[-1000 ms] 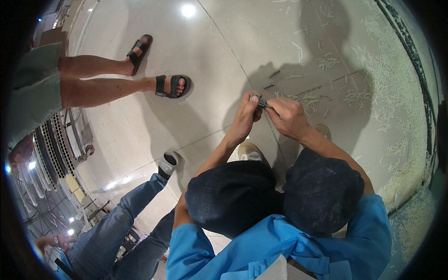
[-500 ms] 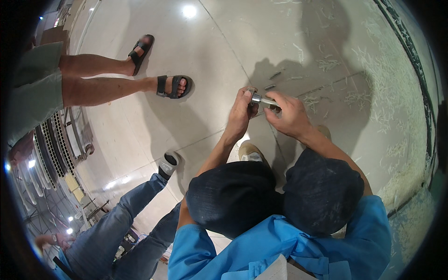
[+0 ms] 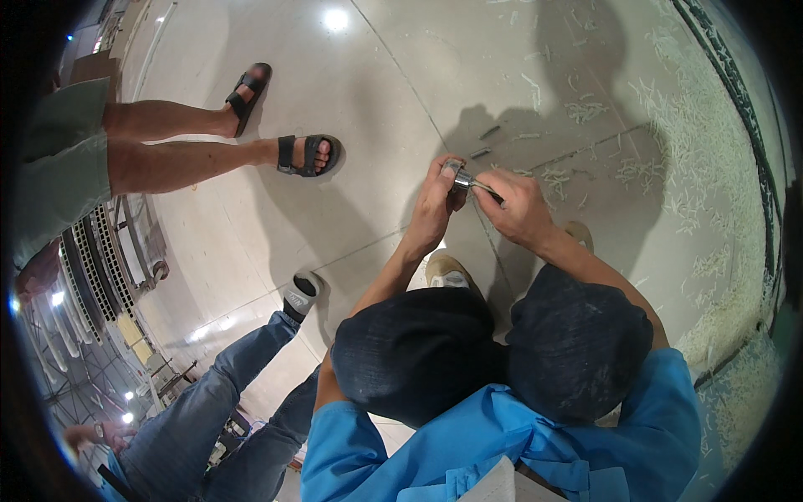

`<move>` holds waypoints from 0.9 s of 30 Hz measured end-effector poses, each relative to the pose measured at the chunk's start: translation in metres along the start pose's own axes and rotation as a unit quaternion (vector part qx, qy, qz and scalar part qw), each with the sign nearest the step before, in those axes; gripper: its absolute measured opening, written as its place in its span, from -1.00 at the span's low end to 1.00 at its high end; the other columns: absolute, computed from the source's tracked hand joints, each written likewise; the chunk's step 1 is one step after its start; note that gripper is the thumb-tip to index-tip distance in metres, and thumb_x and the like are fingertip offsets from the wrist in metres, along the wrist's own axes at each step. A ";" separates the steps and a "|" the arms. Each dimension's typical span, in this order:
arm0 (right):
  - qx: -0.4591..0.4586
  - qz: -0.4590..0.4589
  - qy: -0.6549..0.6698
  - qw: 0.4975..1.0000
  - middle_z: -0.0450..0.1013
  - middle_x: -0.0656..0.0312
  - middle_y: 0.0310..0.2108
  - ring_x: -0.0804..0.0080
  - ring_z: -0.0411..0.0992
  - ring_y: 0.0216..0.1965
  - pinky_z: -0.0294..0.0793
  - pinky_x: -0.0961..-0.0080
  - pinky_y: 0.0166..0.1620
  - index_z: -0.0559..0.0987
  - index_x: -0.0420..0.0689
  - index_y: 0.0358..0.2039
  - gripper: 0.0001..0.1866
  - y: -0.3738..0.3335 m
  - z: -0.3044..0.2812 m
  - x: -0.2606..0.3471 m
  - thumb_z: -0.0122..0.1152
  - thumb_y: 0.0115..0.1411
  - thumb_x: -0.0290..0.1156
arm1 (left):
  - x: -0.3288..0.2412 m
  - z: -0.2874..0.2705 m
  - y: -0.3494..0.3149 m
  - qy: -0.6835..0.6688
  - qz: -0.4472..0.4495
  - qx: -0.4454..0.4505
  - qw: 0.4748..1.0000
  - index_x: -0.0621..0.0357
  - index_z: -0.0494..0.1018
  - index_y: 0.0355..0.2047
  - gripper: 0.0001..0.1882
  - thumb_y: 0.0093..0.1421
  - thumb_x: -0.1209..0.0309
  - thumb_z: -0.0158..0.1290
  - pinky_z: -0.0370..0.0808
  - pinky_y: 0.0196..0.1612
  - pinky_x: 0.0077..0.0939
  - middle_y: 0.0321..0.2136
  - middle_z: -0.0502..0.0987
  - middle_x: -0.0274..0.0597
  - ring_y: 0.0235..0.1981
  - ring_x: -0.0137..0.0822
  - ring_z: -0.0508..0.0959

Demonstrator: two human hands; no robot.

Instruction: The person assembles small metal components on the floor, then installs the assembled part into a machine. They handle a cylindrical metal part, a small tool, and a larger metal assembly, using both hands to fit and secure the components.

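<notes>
Above the floor in front of my knees, my left hand (image 3: 431, 205) is closed around a shiny round metal fitting (image 3: 461, 178). A thin rod-like tool (image 3: 483, 186) meets the fitting on its right side. Pinched on that rod is my right hand (image 3: 517, 205), with its thumb and forefinger together; the rod's exact kind cannot be made out. My fingers hide part of both pieces. Just beyond my hands, two small dark grey cylindrical pieces (image 3: 480, 152) lie on the floor.
Pale shavings (image 3: 694, 167) cover the tiled floor (image 3: 376, 109) on the right, beside dark cables (image 3: 740, 109). At the left, a person in sandals (image 3: 311, 156) stands near; another in jeans (image 3: 251, 360) is at lower left. Racks with slotted strips (image 3: 104, 251) stand at the far left.
My right fingers have closed in on the rod and turned, covering more of it. The metal fitting has tilted slightly in my left hand, which stays in nearly the same place.
</notes>
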State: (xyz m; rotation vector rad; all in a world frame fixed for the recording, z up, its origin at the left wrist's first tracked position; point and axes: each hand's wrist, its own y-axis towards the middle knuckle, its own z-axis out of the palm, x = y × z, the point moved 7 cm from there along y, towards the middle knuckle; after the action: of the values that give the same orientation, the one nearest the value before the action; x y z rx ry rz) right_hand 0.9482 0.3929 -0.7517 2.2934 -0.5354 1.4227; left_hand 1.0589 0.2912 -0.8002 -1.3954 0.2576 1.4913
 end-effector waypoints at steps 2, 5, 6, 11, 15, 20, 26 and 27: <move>-0.006 -0.005 0.005 1.000 0.49 0.01 -0.43 -0.04 0.51 -0.42 0.48 0.17 -0.36 0.58 -0.19 -0.29 -0.88 0.000 0.000 0.000 0.25 0.19 -0.45 | 0.003 0.000 0.000 -0.014 -0.007 -0.005 1.000 0.21 0.30 0.14 -0.58 0.47 0.15 -0.21 0.20 -0.37 -0.58 -0.47 0.30 -0.40 -0.46 -0.52 0.25; 0.005 -0.004 0.004 1.000 0.49 0.01 -0.43 -0.03 0.51 -0.43 0.48 0.18 -0.36 0.57 -0.18 -0.28 -0.88 0.001 0.001 0.000 0.25 0.18 -0.44 | 0.006 0.000 0.000 -0.046 -0.018 -0.021 0.999 0.21 0.30 0.14 -0.58 0.47 0.16 -0.20 0.20 -0.38 -0.58 -0.47 0.30 -0.39 -0.47 -0.52 0.25; 0.003 -0.005 0.000 1.000 0.49 0.02 -0.43 -0.03 0.51 -0.43 0.48 0.18 -0.36 0.57 -0.18 -0.28 -0.88 0.001 0.000 0.001 0.25 0.18 -0.44 | 0.006 0.000 0.000 -0.057 -0.018 -0.026 0.998 0.21 0.30 0.14 -0.58 0.46 0.16 -0.20 0.20 -0.38 -0.58 -0.47 0.30 -0.39 -0.47 -0.52 0.25; -0.001 0.005 -0.002 1.000 0.48 0.02 -0.44 -0.04 0.50 -0.44 0.48 0.16 -0.36 0.55 -0.18 -0.30 -0.88 0.001 -0.001 0.000 0.25 0.18 -0.44 | 0.003 0.000 0.001 -0.031 -0.009 -0.012 0.999 0.20 0.31 0.14 -0.56 0.46 0.13 -0.19 0.20 -0.38 -0.59 -0.46 0.31 -0.40 -0.46 -0.53 0.25; -0.001 -0.022 -0.011 1.000 0.47 0.01 -0.46 -0.04 0.49 -0.46 0.46 0.16 -0.39 0.54 -0.19 -0.30 -0.89 0.000 0.000 0.003 0.24 0.19 -0.46 | 0.004 0.002 -0.001 -0.026 -0.006 -0.001 1.000 0.19 0.30 0.14 -0.55 0.46 0.10 -0.18 0.20 -0.37 -0.60 -0.44 0.31 -0.40 -0.46 -0.53 0.25; -0.029 -0.061 -0.016 0.998 0.46 0.01 -0.47 -0.03 0.48 -0.49 0.45 0.17 -0.43 0.53 -0.21 -0.32 -0.91 -0.001 -0.002 0.007 0.24 0.19 -0.48 | 0.006 0.005 -0.002 -0.045 0.001 0.009 0.999 0.17 0.28 0.15 -0.56 0.47 0.11 -0.18 0.24 -0.29 -0.56 -0.38 0.32 -0.39 -0.40 -0.52 0.27; -0.032 -0.072 -0.006 0.997 0.44 0.04 -0.51 0.02 0.47 -0.53 0.43 0.19 -0.47 0.53 -0.22 -0.35 -0.92 -0.003 -0.001 0.009 0.25 0.18 -0.51 | 0.007 0.005 -0.005 -0.050 -0.008 0.026 0.998 0.14 0.29 0.15 -0.60 0.47 0.14 -0.17 0.27 -0.21 -0.52 -0.28 0.36 -0.36 -0.32 -0.50 0.29; -0.034 -0.074 -0.005 0.997 0.43 0.04 -0.51 0.02 0.46 -0.53 0.43 0.19 -0.47 0.53 -0.23 -0.35 -0.92 -0.003 -0.001 0.009 0.25 0.18 -0.52 | 0.008 0.004 -0.005 -0.048 -0.010 0.026 0.998 0.14 0.29 0.15 -0.60 0.46 0.14 -0.17 0.26 -0.22 -0.52 -0.28 0.36 -0.36 -0.32 -0.50 0.28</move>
State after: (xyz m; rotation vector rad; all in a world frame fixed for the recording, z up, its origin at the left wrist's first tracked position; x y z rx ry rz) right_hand 0.9525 0.3947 -0.7440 2.2388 -0.4019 1.3033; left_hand 1.0618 0.3008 -0.8028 -1.2782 0.2200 1.5212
